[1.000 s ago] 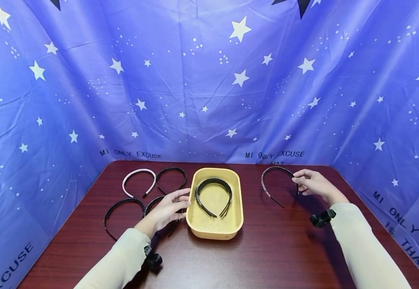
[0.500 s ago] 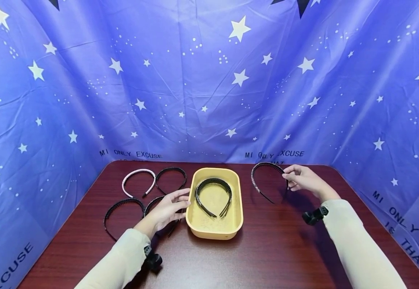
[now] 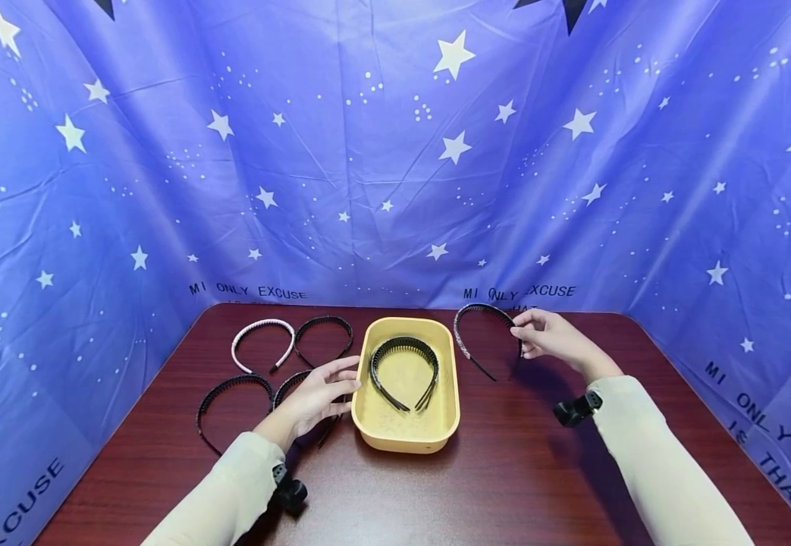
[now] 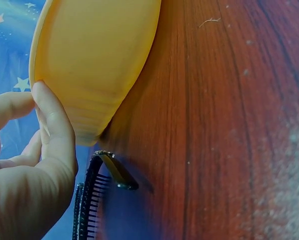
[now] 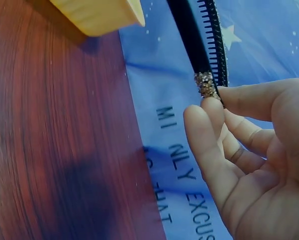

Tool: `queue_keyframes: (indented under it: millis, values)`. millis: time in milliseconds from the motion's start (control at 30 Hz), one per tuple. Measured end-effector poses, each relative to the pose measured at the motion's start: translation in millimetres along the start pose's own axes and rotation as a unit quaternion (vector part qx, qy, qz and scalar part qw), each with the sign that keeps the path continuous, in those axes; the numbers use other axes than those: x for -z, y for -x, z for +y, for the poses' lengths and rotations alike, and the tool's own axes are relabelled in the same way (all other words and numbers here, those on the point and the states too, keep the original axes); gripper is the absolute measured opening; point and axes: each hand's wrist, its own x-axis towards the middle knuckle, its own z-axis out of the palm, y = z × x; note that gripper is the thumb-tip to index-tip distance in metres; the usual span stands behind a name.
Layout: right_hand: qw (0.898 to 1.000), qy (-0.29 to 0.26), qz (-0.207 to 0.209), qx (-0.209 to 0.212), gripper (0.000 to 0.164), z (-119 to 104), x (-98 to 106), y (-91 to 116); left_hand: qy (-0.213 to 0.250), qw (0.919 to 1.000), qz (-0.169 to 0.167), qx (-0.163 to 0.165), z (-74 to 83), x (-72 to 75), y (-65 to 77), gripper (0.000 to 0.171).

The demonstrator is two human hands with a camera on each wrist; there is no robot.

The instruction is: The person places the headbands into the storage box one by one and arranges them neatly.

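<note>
My right hand (image 3: 559,341) pinches one side of a dark headband (image 3: 487,307) with glittery trim. It holds it up to the right of the yellow bin (image 3: 405,430), apart from it. In the right wrist view, thumb and fingers grip a sparkly section (image 5: 207,85) beside a smooth black end. Inside the bin lie black toothed headbands (image 3: 405,345), overlapping, so their number is unclear. My left hand (image 3: 313,398) rests its fairly straight fingertips against the bin's left rim. In the left wrist view, the thumb (image 4: 57,122) touches the yellow outer wall.
Left of the bin lie a pale pink headband (image 3: 262,324) and several black ones, including a black headband (image 3: 231,379) at the front left. One is partly hidden by my left hand. A starry blue cloth (image 3: 395,189) hangs behind the dark red table (image 3: 504,470).
My right hand has carried the glittery headband leftward, closer to the bin. The left hand, bin and other headbands stay where they were.
</note>
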Motion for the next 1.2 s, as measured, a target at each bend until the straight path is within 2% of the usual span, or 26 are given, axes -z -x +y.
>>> queue_keyframes:
  millis: [500,900,1200]
  values:
    - [1.0,0.0,-0.01,0.017,0.033,-9.4,-29.6,-7.1,0.0,1.0,0.001,0.003,-1.3,0.3,0.3,0.061]
    - [0.999,-0.024,-0.013,0.026,0.033,-14.7,-63.6,-14.2,0.002,1.0,0.0,0.001,-0.9,0.7,-0.2,0.061]
    - [0.999,-0.03,-0.001,0.03,0.035,-18.7,-81.9,-18.3,0.003,1.0,-0.001,-0.001,-0.8,0.2,-0.1,0.062]
